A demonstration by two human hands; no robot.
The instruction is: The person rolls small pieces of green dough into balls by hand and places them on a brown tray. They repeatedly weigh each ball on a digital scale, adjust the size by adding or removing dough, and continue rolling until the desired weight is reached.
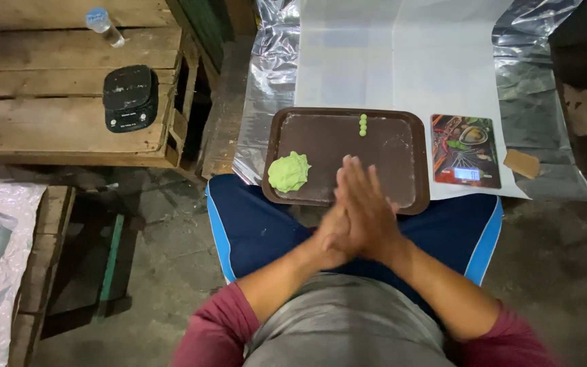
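My left hand (pixel 336 230) and my right hand (pixel 369 209) are pressed flat together, palm against palm, over the near edge of a brown tray (pixel 402 146) that rests on my lap. Whatever lies between the palms is hidden. A lump of green dough (pixel 289 172) sits at the tray's left side. Three small green dough balls (pixel 363 124) stand in a short row near the tray's far edge.
A small kitchen scale (pixel 465 150) with a colourful picture top lies right of the tray on white paper (pixel 402 54) over silver foil (pixel 270 75). A tan block (pixel 522 164) lies beside it. A black scale (pixel 130 97) and a bottle (pixel 104 26) rest on a wooden pallet at left.
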